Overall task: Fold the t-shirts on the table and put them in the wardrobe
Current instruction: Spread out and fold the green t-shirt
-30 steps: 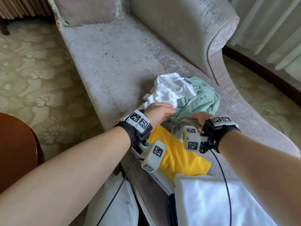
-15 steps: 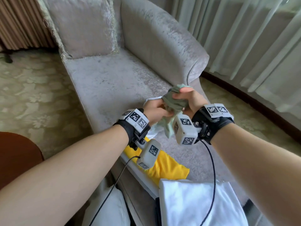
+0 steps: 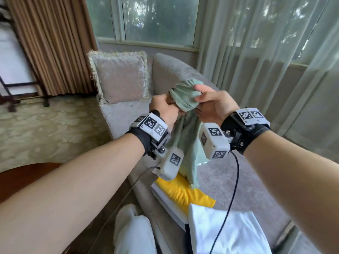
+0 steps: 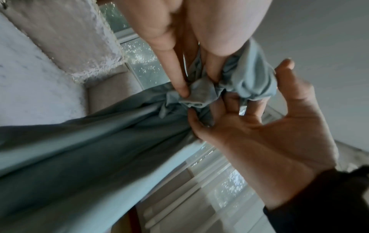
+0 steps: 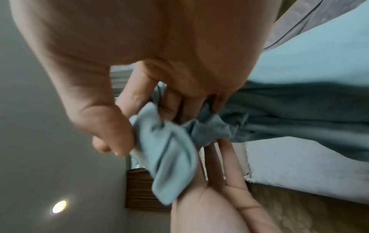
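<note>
Green t-shirt (image 3: 185, 99) bunches between my hands: left hand (image 3: 163, 109) at nine o'clock, right hand (image 3: 212, 105) at three, both gripping it, cloth hanging below.

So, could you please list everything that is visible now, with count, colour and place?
green t-shirt: 1, pale green, bunched, lifted above the chaise
yellow t-shirt: 1, yellow, on the chaise, near edge
white cloth: 1, white, nearest the camera
chaise: 1, grey velvet
cushion: 1, grey, at the chaise's far end
sheer curtain: white, right
brown curtain: left
left hand: grips the green t-shirt
right hand: grips the green t-shirt
</note>
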The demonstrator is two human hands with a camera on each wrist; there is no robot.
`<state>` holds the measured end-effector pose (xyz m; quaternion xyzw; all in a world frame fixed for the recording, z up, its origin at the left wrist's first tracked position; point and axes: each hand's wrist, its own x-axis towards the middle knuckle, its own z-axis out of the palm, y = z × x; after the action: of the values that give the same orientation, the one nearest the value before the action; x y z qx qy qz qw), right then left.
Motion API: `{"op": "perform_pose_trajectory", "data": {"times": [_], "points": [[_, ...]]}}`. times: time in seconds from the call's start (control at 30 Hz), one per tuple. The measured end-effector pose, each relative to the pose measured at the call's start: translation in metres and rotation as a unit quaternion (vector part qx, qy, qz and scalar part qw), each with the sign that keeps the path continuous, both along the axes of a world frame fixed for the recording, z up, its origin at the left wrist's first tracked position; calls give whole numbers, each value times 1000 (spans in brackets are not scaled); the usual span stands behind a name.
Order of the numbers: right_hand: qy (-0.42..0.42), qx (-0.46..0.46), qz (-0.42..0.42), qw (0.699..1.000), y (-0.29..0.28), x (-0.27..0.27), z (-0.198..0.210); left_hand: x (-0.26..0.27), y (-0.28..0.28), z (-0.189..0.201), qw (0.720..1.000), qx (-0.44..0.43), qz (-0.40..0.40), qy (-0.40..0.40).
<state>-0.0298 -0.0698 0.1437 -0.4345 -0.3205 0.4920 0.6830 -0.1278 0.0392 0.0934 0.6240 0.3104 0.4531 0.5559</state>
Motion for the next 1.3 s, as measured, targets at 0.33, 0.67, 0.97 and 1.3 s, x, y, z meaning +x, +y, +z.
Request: {"op": "perform_pose_trajectory", "data": {"times": [0.33, 0.67, 0.97, 1.3], "points": [[-426, -121, -37, 896, -12, -117, 35, -154, -49, 113, 979, -16, 56, -197], [-388, -88, 54, 916, 17, -277, 20, -334, -68, 129, 974, 24, 133, -179], [-383, -23, 43, 922, 29, -368, 40, -464, -69, 91, 928, 7, 344, 142], [-325, -49, 266, 906, 24, -418, 25, -523, -66, 39, 932, -25, 339, 128]]}}
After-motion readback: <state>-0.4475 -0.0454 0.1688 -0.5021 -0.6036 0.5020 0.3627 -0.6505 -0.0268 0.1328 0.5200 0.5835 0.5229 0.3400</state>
